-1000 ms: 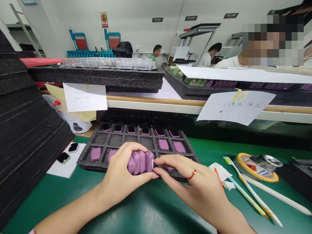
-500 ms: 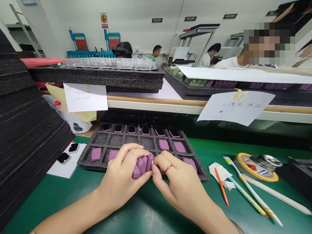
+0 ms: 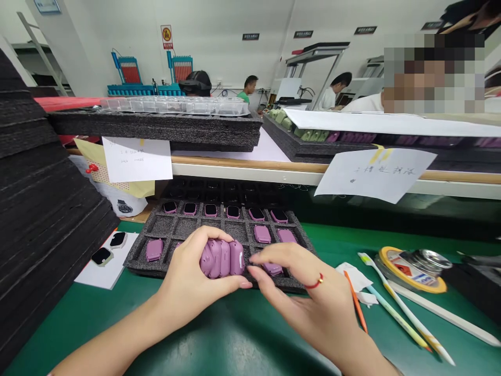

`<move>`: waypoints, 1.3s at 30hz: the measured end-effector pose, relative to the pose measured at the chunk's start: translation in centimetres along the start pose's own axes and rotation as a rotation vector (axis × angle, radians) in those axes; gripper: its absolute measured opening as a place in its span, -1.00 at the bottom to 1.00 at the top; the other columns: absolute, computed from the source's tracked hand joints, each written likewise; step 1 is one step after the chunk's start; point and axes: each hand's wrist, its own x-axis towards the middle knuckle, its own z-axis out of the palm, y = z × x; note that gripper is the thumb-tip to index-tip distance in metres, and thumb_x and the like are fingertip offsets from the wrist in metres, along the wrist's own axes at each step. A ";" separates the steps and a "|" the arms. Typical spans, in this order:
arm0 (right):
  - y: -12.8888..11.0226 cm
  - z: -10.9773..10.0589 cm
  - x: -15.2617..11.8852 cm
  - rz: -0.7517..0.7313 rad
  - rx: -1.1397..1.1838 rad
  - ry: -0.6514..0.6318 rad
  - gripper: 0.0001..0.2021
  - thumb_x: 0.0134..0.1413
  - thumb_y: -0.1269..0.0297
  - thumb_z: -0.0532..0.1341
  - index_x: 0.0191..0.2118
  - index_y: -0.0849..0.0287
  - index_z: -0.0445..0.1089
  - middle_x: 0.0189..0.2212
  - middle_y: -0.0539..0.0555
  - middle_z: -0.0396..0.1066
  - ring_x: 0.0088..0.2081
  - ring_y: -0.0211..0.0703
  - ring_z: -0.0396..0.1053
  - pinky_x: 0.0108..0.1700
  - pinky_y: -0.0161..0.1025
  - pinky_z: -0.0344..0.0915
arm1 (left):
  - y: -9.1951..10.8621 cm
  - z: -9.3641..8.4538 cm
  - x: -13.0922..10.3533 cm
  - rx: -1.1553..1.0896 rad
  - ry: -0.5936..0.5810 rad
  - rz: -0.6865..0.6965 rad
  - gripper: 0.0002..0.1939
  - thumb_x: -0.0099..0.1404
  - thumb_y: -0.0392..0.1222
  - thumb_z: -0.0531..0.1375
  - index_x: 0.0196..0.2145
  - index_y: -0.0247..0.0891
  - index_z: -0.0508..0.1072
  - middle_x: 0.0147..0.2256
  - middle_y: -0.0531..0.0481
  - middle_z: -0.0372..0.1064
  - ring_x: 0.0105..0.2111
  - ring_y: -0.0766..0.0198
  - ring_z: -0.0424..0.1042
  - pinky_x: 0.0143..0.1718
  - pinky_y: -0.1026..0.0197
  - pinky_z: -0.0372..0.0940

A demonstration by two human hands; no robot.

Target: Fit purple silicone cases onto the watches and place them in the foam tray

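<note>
- Being held side by side in the left hand (image 3: 195, 261) is a row of purple watch cases (image 3: 222, 258), with fingers curled over the top and the thumb below.
- A white mark (image 3: 240, 259) is shown on the rightmost held case, facing the right hand (image 3: 313, 277).
- The right hand is held open just beside that case, thumb and forefinger parted; its fingertips are slightly blurred, so whether a tiny thing is carried there cannot be told. A red ring (image 3: 315, 282) is worn on it.
- Both hands are raised over the near side of a black foam tray (image 3: 162, 225), which is laid on the green worktop (image 3: 195, 339).
- More purple pieces (image 3: 262, 234) are seated in the tray; in a row farther back, dark-faced watches (image 3: 211, 210) are lined up.
- Two watches (image 3: 102, 256) are placed on a white card (image 3: 94, 277) to the left.
- To the right, an orange stick (image 3: 357, 303), a crumpled tissue (image 3: 351, 274) and a round tin (image 3: 434, 284) are seen.
</note>
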 end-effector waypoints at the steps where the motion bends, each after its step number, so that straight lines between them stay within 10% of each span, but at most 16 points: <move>1: 0.2 0.0 0.0 0.009 0.034 -0.017 -0.85 0.16 0.46 0.31 -0.17 0.11 0.42 -0.34 0.03 0.56 -0.31 -0.17 0.53 -0.24 -0.24 0.48 | 0.2 -0.1 0.0 -0.043 -0.023 -0.044 -0.48 -0.03 -0.10 0.51 -0.15 -0.07 0.41 -0.17 0.12 0.49 -0.17 0.18 0.49 -0.18 0.19 0.38; 14: 1.2 -0.9 -0.5 -0.032 0.019 -0.214 -0.87 0.29 0.43 0.22 -0.07 0.13 0.38 -0.24 0.09 0.54 -0.25 -0.18 0.55 -0.20 -0.28 0.52 | 0.4 0.3 -0.1 -0.072 -0.080 -0.043 -0.50 -0.02 -0.17 0.49 -0.15 -0.06 0.41 -0.16 0.14 0.48 -0.16 0.20 0.46 -0.12 0.19 0.34; 19: 0.9 -1.8 -0.4 -0.079 -0.060 -0.094 -0.82 0.29 0.52 0.17 -0.11 0.09 0.41 -0.27 0.05 0.59 -0.27 -0.20 0.58 -0.18 -0.31 0.52 | 0.0 0.0 0.1 0.003 -0.021 -0.033 -0.49 -0.01 -0.10 0.50 -0.14 -0.09 0.40 -0.16 0.08 0.50 -0.15 0.12 0.49 -0.19 0.15 0.35; 23: 0.4 -1.4 -0.2 0.010 -0.055 -0.018 -0.86 0.19 0.47 0.30 -0.18 0.10 0.41 -0.36 0.00 0.59 -0.36 -0.23 0.57 -0.23 -0.35 0.51 | -0.2 0.3 0.0 0.103 0.033 0.116 -0.49 0.02 -0.13 0.50 -0.12 -0.07 0.38 -0.14 0.09 0.48 -0.14 0.18 0.50 -0.13 0.17 0.38; 30: -0.1 1.2 -0.6 0.174 -0.010 -0.243 -0.86 0.23 0.44 0.10 -0.35 0.14 0.33 -0.51 -0.02 0.39 -0.53 -0.29 0.34 -0.48 -0.35 0.32 | -0.6 0.8 -0.9 0.298 0.134 0.416 -0.62 0.27 -0.28 0.32 -0.02 -0.12 0.30 -0.07 -0.05 0.40 -0.01 0.19 0.49 -0.05 0.21 0.45; 39: -0.1 1.4 -0.5 0.128 0.021 -0.146 -0.81 0.16 0.51 0.09 -0.44 0.13 0.26 -0.59 -0.10 0.23 -0.58 -0.36 0.21 -0.54 -0.42 0.17 | -0.5 0.5 -1.0 0.325 0.141 0.427 -0.57 0.25 -0.26 0.35 0.00 -0.11 0.29 -0.07 -0.04 0.40 -0.02 0.20 0.50 -0.08 0.26 0.46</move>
